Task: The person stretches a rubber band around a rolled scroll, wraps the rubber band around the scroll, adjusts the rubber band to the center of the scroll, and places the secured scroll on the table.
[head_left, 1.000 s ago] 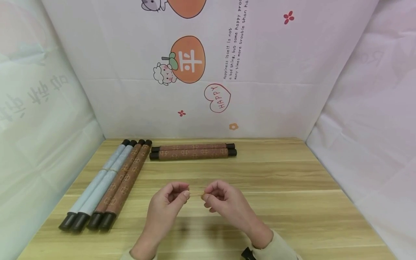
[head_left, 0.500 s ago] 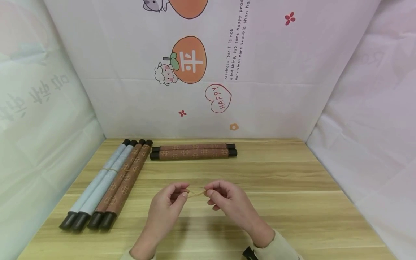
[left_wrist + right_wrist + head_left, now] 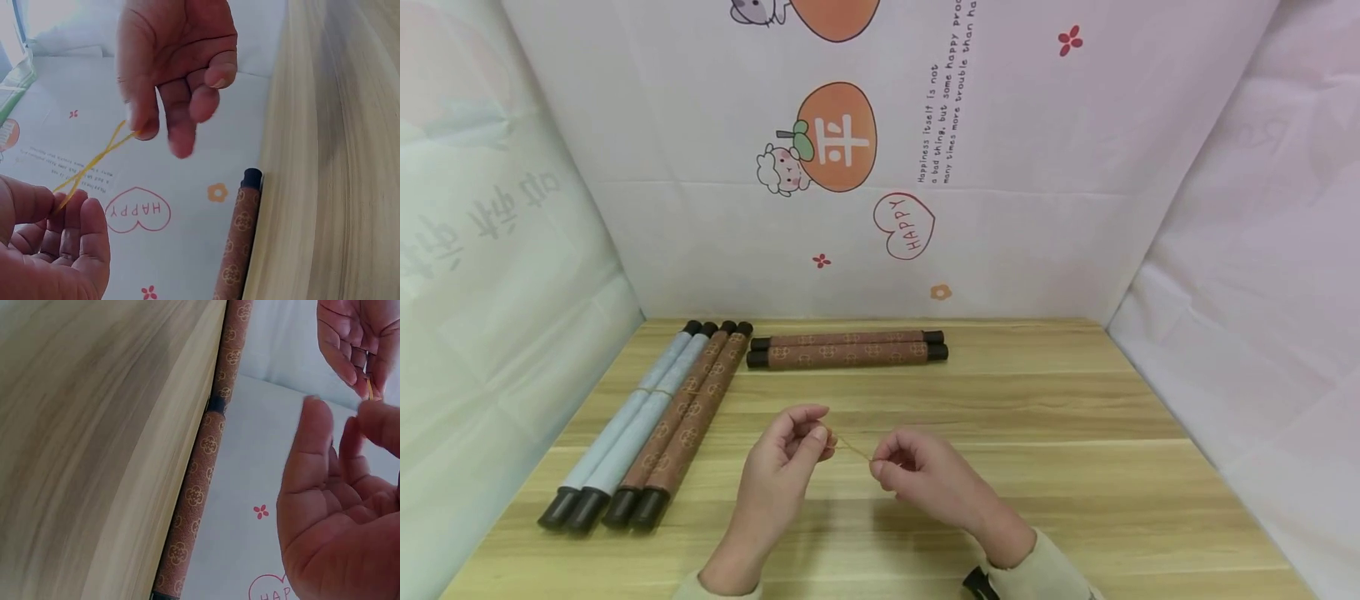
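A thin yellow rubber band (image 3: 853, 448) is stretched between my two hands above the middle of the table. My left hand (image 3: 778, 467) pinches one end between thumb and fingers, and my right hand (image 3: 928, 477), slightly lower, pinches the other. In the left wrist view the rubber band (image 3: 94, 161) crosses over itself. Beyond the hands, two brown scrolls (image 3: 847, 356) with gold flower prints and black end caps lie side by side, crosswise. The right wrist view shows only a short bit of band by the left hand (image 3: 359, 337).
At the left, two pale grey-blue scrolls (image 3: 625, 425) and two brown scrolls (image 3: 688, 408) lie side by side, slanting away. A thin band (image 3: 655, 392) crosses the grey-blue ones. Printed white cloth (image 3: 1000, 250) walls the wooden table (image 3: 1075, 500) at the back and both sides.
The left hand has risen a little and the right hand has lowered. The band between them now slants down to the right and looks longer. The scrolls have stayed put.
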Demonstrator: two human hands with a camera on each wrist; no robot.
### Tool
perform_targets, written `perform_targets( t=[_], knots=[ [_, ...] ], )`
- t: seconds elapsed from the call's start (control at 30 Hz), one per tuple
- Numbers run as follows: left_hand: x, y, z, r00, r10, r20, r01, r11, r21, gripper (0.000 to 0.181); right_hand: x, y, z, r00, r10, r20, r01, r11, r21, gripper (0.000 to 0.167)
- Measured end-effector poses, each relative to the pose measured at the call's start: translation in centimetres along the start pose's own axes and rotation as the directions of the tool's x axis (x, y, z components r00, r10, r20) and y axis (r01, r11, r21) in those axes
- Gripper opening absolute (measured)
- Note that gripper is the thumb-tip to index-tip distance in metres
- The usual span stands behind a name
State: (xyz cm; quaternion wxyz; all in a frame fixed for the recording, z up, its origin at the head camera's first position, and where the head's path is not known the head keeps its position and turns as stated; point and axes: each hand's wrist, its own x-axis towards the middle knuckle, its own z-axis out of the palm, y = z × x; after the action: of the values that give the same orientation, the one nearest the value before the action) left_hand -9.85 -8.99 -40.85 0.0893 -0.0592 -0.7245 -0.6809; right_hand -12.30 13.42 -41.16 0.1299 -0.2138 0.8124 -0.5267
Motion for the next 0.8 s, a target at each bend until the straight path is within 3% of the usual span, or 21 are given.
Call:
perform_targets(
  t=[0.07, 0.17, 0.3, 0.43, 0.6, 0.7, 0.8],
  knots=[
    [0.1, 0.0, 0.1, 1.0, 0.007, 0.004, -0.007, 1.0, 0.026, 0.022, 0.0, 0.1, 0.1, 1.0, -0.004, 0.029, 0.005, 0.999, -0.04, 0.021],
    [0.2, -0.1, 0.4, 1.0, 0.021, 0.023, -0.023, 0.995, 0.098, 0.021, 0.0, 0.2, 0.2, 0.999, 0.003, 0.05, 0.0, 0.998, -0.069, 0.039],
    [0.1, -0.4, 0.9, 0.995, 0.038, 0.093, -0.055, 0.981, 0.186, 0.021, 0.2, -0.2, 0.6, 0.999, -0.025, 0.046, 0.028, 0.997, -0.068, 0.056],
    [-0.1, -0.5, 1.2, 0.981, 0.051, 0.189, -0.091, 0.974, 0.208, 0.021, 0.6, -0.6, 1.0, 0.995, -0.09, 0.045, 0.092, 0.995, -0.037, 0.05],
    [-0.1, -0.2, 1.3, 0.969, 0.038, 0.244, -0.096, 0.969, 0.228, 0.022, 0.6, -0.7, 0.9, 0.996, -0.087, 0.035, 0.089, 0.994, -0.066, 0.017],
    [0.0, -0.1, 1.2, 0.972, 0.03, 0.234, -0.09, 0.964, 0.252, 0.022, 0.4, -0.6, 0.6, 0.998, -0.051, 0.031, 0.053, 0.995, -0.081, 0.025],
    [0.2, -0.3, 1.0, 0.972, 0.016, 0.233, -0.08, 0.961, 0.266, 0.022, 0.2, -0.4, 0.3, 1.0, -0.011, 0.013, 0.011, 1.0, -0.029, 0.031]
  ],
)
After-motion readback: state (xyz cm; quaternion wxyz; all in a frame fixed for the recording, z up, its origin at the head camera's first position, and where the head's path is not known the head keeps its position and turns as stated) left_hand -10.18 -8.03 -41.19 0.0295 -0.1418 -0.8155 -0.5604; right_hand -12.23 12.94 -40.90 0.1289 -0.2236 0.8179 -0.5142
